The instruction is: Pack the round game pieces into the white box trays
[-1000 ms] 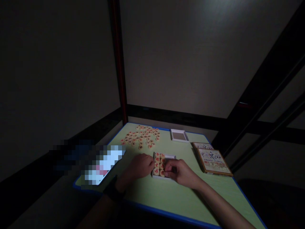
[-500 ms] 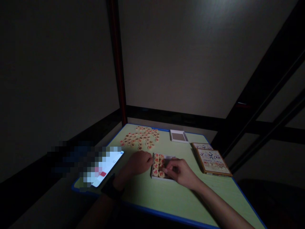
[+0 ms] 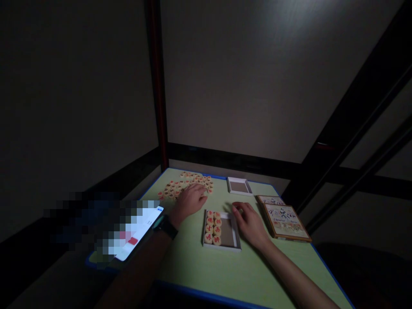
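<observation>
Eight discs (image 3: 217,229) are lying face up in two columns in the tray (image 3: 222,247); loose discs (image 3: 172,183) are lying scattered beyond it on the table (image 3: 193,266). From my distant post, I am judging each disc light, rigid, possibly slick, and favouring a pinch across opposite rims. My left hand (image 3: 192,200) is reaching over the loose ones, partly open, its grip hidden from me. My right hand (image 3: 252,225), loosely curled beside the tray, is seemingly holding nothing.

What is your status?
Left hand at scattered pale round pieces. Right hand beside open white cardboard box, no piece visible. Eight red-marked pieces inside, nothing over them.
</observation>
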`<state>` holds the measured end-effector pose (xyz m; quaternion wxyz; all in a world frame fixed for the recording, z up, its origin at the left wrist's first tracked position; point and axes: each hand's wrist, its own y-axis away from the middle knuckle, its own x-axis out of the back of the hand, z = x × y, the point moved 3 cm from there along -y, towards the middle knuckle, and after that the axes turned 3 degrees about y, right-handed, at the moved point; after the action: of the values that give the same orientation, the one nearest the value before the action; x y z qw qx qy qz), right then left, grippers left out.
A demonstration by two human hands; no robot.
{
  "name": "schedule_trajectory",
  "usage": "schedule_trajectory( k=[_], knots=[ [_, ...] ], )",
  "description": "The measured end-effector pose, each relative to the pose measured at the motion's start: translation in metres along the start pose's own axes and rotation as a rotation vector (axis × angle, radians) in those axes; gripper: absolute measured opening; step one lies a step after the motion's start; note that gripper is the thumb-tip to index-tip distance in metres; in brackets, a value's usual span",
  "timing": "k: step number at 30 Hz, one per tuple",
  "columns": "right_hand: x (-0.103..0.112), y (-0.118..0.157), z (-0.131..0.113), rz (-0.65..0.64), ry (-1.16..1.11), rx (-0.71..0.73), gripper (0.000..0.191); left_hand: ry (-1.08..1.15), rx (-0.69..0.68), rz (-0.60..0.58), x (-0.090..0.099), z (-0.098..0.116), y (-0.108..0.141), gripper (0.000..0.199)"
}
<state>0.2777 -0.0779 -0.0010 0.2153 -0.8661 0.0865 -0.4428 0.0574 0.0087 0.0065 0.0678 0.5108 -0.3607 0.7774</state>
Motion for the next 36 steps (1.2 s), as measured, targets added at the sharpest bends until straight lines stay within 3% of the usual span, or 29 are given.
schedule_trajectory(
  k=[4, 10, 19, 22, 26, 30, 36],
  knots=[
    [-0.015, 0.001, 0.003, -0.137, 0.017, 0.102, 0.034, -0.063, -0.100, -0.041, -0.015, 0.000, 0.011, 0.037],
    [-0.017, 0.000, 0.005, -0.131, -0.031, 0.162, 0.030, -0.114, -0.086, -0.121, -0.029, -0.008, 0.015, 0.040],
    [-0.019, 0.009, -0.012, -0.189, -0.074, 0.195, 0.027, -0.073, -0.082, -0.121, -0.023, -0.004, 0.013, 0.036],
    [-0.017, 0.006, -0.013, -0.151, -0.022, 0.175, 0.027, -0.066, -0.077, -0.112, -0.021, -0.002, 0.013, 0.033],
    [-0.018, -0.024, -0.013, -0.100, 0.086, 0.145, 0.025, -0.071, -0.073, -0.098, -0.019, 0.000, 0.011, 0.032],
    [-0.037, -0.080, -0.016, -0.254, 0.291, 0.097, 0.028, -0.079, -0.041, -0.036, -0.012, 0.003, 0.007, 0.026],
    [-0.074, -0.151, -0.019, -0.318, 0.357, 0.113, 0.030, -0.100, -0.069, 0.194, 0.009, 0.011, 0.004, 0.021]
  ],
)
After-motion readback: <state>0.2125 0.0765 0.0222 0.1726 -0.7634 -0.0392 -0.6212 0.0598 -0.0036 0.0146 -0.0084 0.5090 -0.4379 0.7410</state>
